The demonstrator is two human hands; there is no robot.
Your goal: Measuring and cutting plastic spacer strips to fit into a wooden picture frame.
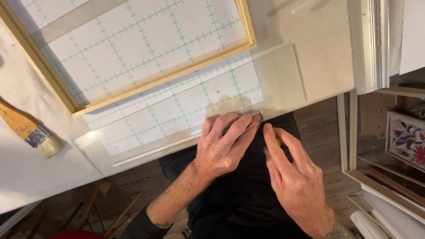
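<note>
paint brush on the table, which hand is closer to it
Left. The left hand lies flat at the table's near edge, well to the right of the paint brush. The right hand sits farther right still, beyond the left.

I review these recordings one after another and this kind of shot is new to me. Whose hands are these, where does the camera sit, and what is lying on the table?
There is one view, from a camera worn on a person's head, looking down at their own two bare hands; no machine is involved. The left hand rests flat on the near edge of a clear sheet that lies on the pale table; the sheet bears a green grid. The right hand pinches a small tool with a yellow part at that same edge; most of the tool is hidden. A wooden frame lies on the sheet, farther from the person. At the left lies a paintbrush with an orange handle. At the right, below the table, stand white frames and a flowered picture.
</note>
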